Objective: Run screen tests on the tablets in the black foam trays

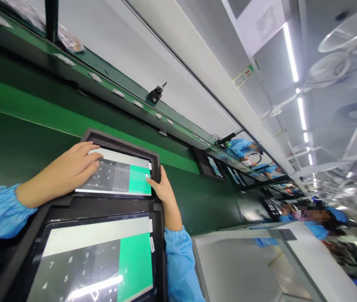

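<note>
**Two tablets in a dark padded tray, how are these going to handle?**

So both are lying face up, one beyond the other, each showing a number keypad with a green block on the right. The far tablet (120,174) is sitting in its recess under both hands, and the near tablet (93,260) is lying closer in with no hand on it. The dark tray (99,206) holding them is resting over a green bench (194,197)

Left hand (70,167) is spreading loosely over the left end of the far screen, fingers a bit bent and apart, gripping nothing; can't tell if the tips are actually pressing. Right hand (165,191) is standing at the right edge, thumb reaching onto the green block, index finger pointing up along the outside of the rim. The other fingers are hiding, so can't tell whether it's really squeezing the tray

My guess on feel: flat, stiff, fairly light, with glass that's probably slick and easy to scratch or crack. The tray is looking foamy, so it's likely giving a bit. I'd be holding a tablet by opposite edges, palms off the screen, and not be levering on one corner
</note>
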Demonstrator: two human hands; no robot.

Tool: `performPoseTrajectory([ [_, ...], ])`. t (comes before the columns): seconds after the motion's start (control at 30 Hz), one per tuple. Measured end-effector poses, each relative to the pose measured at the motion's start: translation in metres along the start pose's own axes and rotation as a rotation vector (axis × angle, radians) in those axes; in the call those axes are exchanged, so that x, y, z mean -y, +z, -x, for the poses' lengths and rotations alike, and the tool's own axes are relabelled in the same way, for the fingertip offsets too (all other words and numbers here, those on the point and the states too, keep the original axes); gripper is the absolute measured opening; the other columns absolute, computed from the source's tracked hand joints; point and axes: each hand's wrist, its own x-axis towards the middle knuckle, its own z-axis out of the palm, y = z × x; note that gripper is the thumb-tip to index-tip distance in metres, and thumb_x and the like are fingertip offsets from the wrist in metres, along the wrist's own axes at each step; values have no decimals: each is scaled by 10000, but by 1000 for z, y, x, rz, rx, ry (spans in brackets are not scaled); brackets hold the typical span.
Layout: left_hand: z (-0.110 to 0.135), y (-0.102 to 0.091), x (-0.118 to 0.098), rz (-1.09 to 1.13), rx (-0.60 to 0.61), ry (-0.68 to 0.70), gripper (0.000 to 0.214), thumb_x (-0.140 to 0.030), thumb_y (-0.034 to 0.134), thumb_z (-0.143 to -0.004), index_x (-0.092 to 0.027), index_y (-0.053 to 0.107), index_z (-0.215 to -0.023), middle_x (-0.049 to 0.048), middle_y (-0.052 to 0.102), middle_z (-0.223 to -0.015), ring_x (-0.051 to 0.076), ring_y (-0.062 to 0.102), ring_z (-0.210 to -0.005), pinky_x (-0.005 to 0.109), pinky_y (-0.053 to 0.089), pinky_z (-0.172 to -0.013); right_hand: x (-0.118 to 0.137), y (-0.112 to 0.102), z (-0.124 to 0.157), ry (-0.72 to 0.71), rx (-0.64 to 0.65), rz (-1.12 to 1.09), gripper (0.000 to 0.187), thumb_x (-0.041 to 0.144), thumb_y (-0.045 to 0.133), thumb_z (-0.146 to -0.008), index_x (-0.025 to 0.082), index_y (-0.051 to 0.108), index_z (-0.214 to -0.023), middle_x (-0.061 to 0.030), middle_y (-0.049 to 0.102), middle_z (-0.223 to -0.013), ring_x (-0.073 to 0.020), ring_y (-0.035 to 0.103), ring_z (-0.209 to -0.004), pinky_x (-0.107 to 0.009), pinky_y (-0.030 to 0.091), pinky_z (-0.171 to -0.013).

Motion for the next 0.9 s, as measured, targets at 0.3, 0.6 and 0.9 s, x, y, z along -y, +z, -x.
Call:
performPoseTrajectory([
  [0.3,1,5,4,-88,42,30,500,-361,287,-947,-208,676,-1221,126,439,-1527,342,306,-1474,556,327,-1200,-4,-3,-2,-5,50,-106,1174,296,838,-569,237,267,-1592,-60,360,-1624,-290,405,-1470,-459,300,-1224],
  [0.6,5,-2,-11,-217,29,-40,581,-363,207,-960,-123,731,-1034,169,457,-1511,413,322,-1467,774,309,-1095,-4,-2,1,13,40,-134,1098,363,766,-646,172,250,-1597,-86,337,-1633,-261,389,-1482,-393,312,-1221],
  [0.9,9,-1,-6,-92,-56,-85,557,-404,181,-1016,-159,527,-1376,117,373,-1581,317,248,-1513,675,262,-1189,-1,-1,-2,-4,35,5,1078,325,783,-654,173,272,-1591,-88,369,-1619,-299,374,-1486,-439,252,-1246],
])
